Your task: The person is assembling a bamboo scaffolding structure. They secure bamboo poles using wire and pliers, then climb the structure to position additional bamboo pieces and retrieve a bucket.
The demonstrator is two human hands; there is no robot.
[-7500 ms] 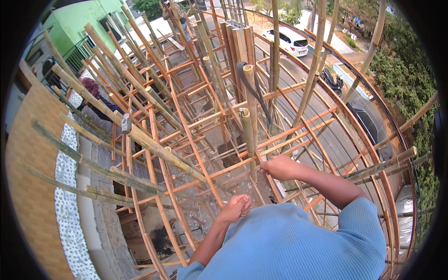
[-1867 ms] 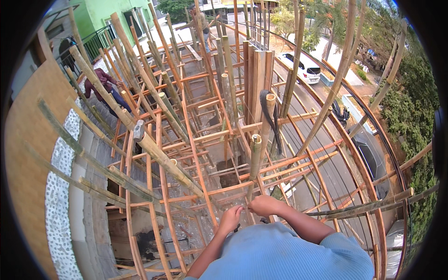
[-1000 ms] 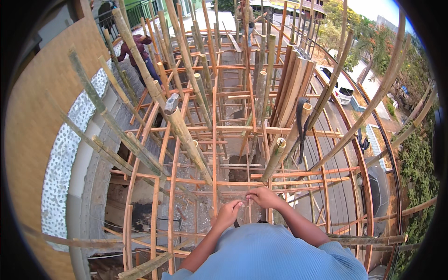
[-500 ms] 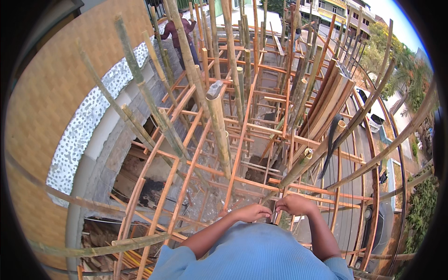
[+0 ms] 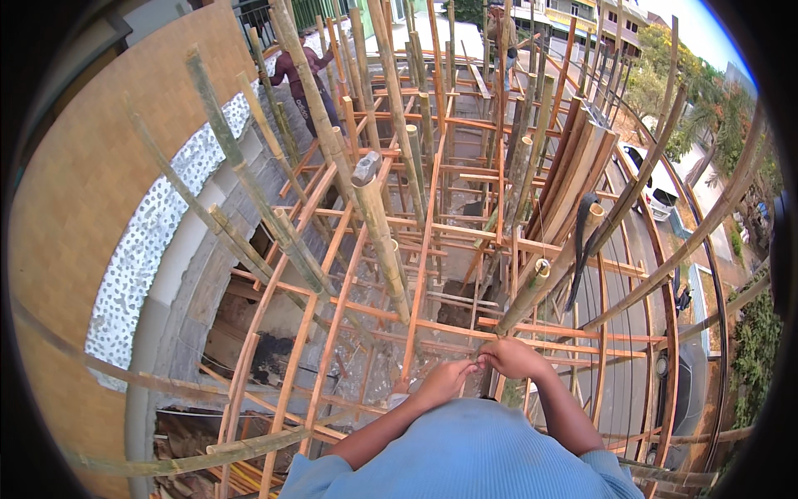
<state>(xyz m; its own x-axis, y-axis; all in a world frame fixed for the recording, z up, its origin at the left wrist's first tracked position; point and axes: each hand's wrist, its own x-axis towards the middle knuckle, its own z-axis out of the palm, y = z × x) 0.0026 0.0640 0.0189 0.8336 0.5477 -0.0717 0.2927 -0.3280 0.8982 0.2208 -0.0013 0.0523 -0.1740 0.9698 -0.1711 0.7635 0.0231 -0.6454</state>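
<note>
Hands meeting at chest height: left hand [image 5: 443, 382] and right hand [image 5: 512, 357] curling, fingertips pinching together over something small, item too small to identify. Both hovering just above orange-painted timber scaffold grid [image 5: 432, 328]. Hollow-ended slanting bamboo pole [image 5: 532, 287] rising just beyond right hand. Thick bamboo pole with capped top [image 5: 378, 233] leaning ahead of left hand. White parked car [image 5: 657, 179] sitting on street far below. Person in dark red top [image 5: 301, 79] standing on far scaffold.
</note>
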